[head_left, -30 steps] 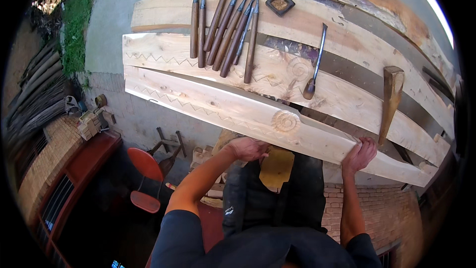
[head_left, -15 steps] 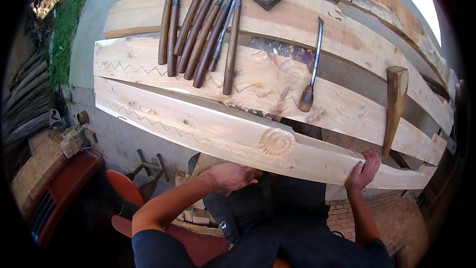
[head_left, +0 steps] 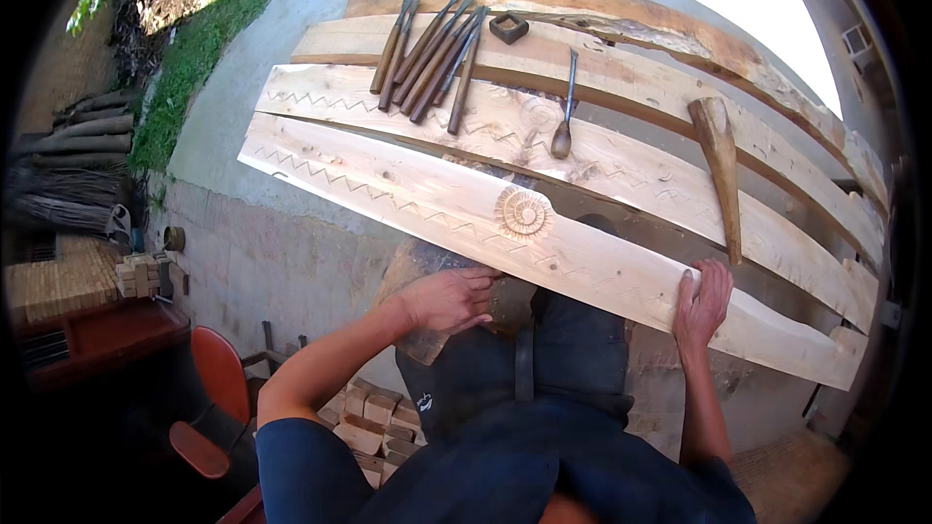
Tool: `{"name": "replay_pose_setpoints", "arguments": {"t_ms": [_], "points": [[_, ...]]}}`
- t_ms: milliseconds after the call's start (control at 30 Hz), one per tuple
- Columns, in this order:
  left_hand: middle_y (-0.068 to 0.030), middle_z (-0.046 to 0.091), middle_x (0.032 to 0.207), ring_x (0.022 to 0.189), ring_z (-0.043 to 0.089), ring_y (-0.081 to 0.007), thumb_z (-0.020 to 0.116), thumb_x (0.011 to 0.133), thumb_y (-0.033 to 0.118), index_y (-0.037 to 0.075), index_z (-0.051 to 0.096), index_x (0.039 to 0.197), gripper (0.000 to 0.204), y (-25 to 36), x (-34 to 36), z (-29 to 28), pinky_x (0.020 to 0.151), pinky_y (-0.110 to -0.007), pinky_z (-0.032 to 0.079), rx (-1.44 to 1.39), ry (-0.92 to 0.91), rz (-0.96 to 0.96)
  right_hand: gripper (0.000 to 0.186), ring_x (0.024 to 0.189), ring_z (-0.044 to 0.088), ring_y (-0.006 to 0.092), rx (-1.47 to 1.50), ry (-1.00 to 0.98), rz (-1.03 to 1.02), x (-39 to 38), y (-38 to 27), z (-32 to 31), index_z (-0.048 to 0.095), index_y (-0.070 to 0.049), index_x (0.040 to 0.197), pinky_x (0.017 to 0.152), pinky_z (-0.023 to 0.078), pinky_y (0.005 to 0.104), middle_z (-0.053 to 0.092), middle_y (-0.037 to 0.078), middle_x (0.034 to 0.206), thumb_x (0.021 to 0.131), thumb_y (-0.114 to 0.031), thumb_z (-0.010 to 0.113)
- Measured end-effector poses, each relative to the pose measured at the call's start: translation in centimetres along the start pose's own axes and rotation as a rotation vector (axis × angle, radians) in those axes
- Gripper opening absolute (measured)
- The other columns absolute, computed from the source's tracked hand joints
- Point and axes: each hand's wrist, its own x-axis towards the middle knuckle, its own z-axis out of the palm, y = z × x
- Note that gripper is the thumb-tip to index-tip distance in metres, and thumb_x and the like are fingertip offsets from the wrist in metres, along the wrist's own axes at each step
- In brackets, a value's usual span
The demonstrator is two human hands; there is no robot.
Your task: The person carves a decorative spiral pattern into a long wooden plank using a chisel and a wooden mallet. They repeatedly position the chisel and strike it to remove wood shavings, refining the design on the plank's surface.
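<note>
A long pale plank lies in front of me, carved with a round rosette and a zigzag line. My right hand reaches across it, with the fingers wrapped over its far edge. At the plank's near edge, left of my lap, my left hand is closed with curled fingers. Its fingertips meet the underside of the edge, and what they hold, if anything, is hidden. Behind lies a second carved plank, bearing a gouge with a bulbous handle. A wooden mallet leans across the planks near my right hand.
Several wooden-handled chisels lie together at the far left, beside a small square dark box. More boards stretch behind. A red chair and stacked wooden blocks are on the lower left.
My view has shifted, so the planks and tools appear smaller and the rosette shows more sharply. The plank's near edge sits more tilted. Both hands stay at the plank.
</note>
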Motion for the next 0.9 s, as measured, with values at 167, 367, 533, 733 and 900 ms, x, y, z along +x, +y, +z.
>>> {"name": "replay_pose_setpoints", "arguments": {"t_ms": [167, 367, 533, 733, 900], "points": [[-0.0134, 0.068, 0.094, 0.109, 0.068, -0.0346, 0.069, 0.101, 0.023, 0.001, 0.069, 0.093, 0.023, 1.7, 0.3, 0.7, 0.119, -0.048, 0.047, 0.292, 0.055, -0.03, 0.03, 0.134, 0.06, 0.0384, 0.034, 0.066, -0.019, -0.3, 1.2, 1.1, 0.072, -0.001, 0.121, 0.124, 0.037, 0.0556, 0.07, 0.018, 0.132, 0.1, -0.022, 0.072], [-0.0129, 0.07, 0.097, 0.106, 0.071, -0.033, 0.076, 0.096, 0.013, 0.003, 0.072, 0.105, 0.014, 6.7, 1.7, 1.7, 0.1, -0.044, 0.056, 0.207, 0.389, -0.364, 0.031, 0.131, 0.062, 0.038, 0.034, 0.079, -0.082, -0.6, 1.5, 1.4, 0.072, -0.001, 0.122, 0.12, 0.042, 0.0538, 0.071, 0.018, 0.13, 0.1, -0.022, 0.073], [-0.0131, 0.075, 0.102, 0.096, 0.072, -0.0343, 0.079, 0.092, 0.009, 0.005, 0.075, 0.108, 0.017, 7.9, 2.7, 1.7, 0.083, -0.044, 0.059, 0.091, 0.715, -0.637, 0.031, 0.123, 0.066, 0.0403, 0.082, -0.09, -0.166, 0.7, -2.2, 0.5, 0.073, -0.001, 0.121, 0.111, 0.049, 0.0512, 0.074, 0.02, 0.124, 0.1, -0.024, 0.073], [-0.0099, 0.076, 0.105, 0.092, 0.071, -0.0328, 0.08, 0.092, 0.011, 0.007, 0.076, 0.109, 0.018, 7.5, 2.2, 2.5, 0.08, -0.044, 0.059, 0.203, 0.861, -0.877, 0.043, 0.091, 0.075, 0.0462, 0.158, -0.294, -0.182, 3.8, -7.9, 2.4, 0.079, -0.004, 0.099, 0.087, 0.057, 0.0564, 0.077, 0.025, 0.091, 0.109, -0.041, 0.06], [-0.0109, 0.075, 0.103, 0.092, 0.07, -0.0336, 0.082, 0.089, 0.008, 0.006, 0.076, 0.11, 0.022, 7.4, 3.6, 2.1, 0.08, -0.043, 0.058, 0.272, 0.823, -0.857, 0.061, 0.093, 0.074, 0.0496, 0.058, -0.396, -0.147, 5.6, -8.8, 2.6, 0.082, -0.001, 0.09, 0.091, 0.056, 0.0588, 0.075, 0.031, 0.087, 0.111, -0.05, 0.053]]}}
